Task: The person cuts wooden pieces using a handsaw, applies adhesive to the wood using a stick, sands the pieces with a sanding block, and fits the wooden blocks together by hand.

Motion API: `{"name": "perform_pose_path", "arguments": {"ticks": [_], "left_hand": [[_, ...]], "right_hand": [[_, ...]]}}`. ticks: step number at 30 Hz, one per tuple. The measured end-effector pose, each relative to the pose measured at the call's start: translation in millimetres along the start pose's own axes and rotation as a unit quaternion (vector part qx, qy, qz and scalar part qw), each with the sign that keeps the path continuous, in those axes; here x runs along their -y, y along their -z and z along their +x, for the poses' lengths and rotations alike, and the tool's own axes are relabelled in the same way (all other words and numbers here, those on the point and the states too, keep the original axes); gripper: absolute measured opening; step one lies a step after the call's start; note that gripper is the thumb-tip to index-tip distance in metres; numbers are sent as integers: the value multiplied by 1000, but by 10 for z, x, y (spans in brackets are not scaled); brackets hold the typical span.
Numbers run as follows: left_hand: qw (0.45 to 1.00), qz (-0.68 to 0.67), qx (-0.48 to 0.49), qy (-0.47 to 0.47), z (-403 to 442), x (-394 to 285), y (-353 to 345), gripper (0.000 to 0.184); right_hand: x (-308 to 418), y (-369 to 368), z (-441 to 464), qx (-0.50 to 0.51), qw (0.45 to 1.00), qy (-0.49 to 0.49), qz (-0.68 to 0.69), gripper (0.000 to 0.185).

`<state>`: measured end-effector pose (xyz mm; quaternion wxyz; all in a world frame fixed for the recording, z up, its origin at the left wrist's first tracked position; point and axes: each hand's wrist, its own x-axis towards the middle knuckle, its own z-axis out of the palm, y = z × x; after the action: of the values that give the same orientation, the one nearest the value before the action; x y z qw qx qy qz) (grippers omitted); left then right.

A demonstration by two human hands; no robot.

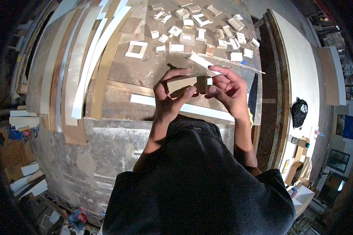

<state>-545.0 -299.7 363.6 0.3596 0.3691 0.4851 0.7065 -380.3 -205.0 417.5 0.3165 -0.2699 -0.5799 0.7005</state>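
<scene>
Both my hands hold a small pale wooden block assembly [180,84] above the workbench, close to my body. My left hand [168,93] is closed around its left end, thumb in front and fingers behind. At the right end, my right hand [230,91] pinches it between thumb and fingers, by a darker, shaded part with a bright edge. How the parts join is hard to make out. Beneath my hands a long white strip [145,100] lies across the bench, and a shorter white strip [200,61] lies just beyond them.
Several small wooden frames and blocks [201,19] are scattered over the far part of the workbench [125,72]. Long boards and strips [92,58] lie at the left. A dark-bladed tool [253,96] rests by the right edge. Farther right, a pale panel [302,70] carries a black item [299,112].
</scene>
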Motion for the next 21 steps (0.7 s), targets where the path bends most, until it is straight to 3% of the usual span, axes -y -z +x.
{"name": "perform_pose_path", "arguments": {"ticks": [2,4,7,21], "left_hand": [[999,-30,-6,19,-9,-53,-36,44],[997,-59,-12,39,-15,-96,-58,44],[999,-37,-16,36,-19,-114,-65,44],[999,15,-20,21,-13,-147,-88,45]], "right_hand": [[0,-21,-32,-22,999,28,2,42],[-44,15,-62,-45,986,74,-140,45],[-52,96,-94,-24,969,82,-231,38],[-42,63,-58,-42,974,115,-190,28]]}}
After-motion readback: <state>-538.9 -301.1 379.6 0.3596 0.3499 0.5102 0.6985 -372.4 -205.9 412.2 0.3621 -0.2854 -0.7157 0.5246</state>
